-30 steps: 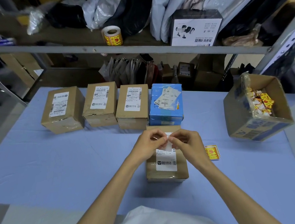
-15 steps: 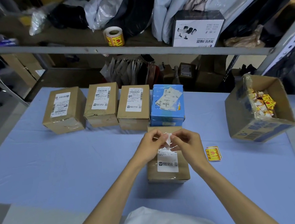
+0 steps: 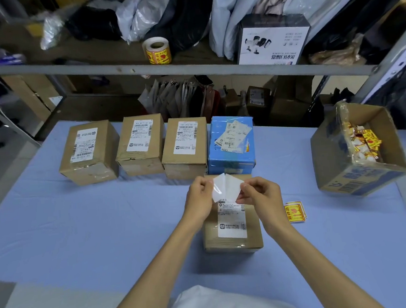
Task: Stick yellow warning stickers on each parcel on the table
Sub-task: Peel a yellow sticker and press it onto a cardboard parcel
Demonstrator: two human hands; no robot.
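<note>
Both hands pinching half-peeled sticker [image 3: 225,186]: left hand [image 3: 199,194] on one flap, right hand [image 3: 262,193] on other, just above brown parcel [image 3: 232,239]. Can't tell which flap is backing. Risks imo: glue side folds onto itself or fingers, goes on creased. Could also cover shipping label [image 3: 231,221] under grip. Spare sticker [image 3: 295,211] lies right of right hand.

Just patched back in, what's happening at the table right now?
A person is working bare-handed. The left hand and right hand each pinch one side of a white sticker sheet, apparently peeling it apart, above the nearest brown parcel. What shows of its top bears only a shipping label. A row of brown parcels and a blue parcel stand behind it. A loose yellow sticker lies on the table, near an open carton of stickers.
</note>
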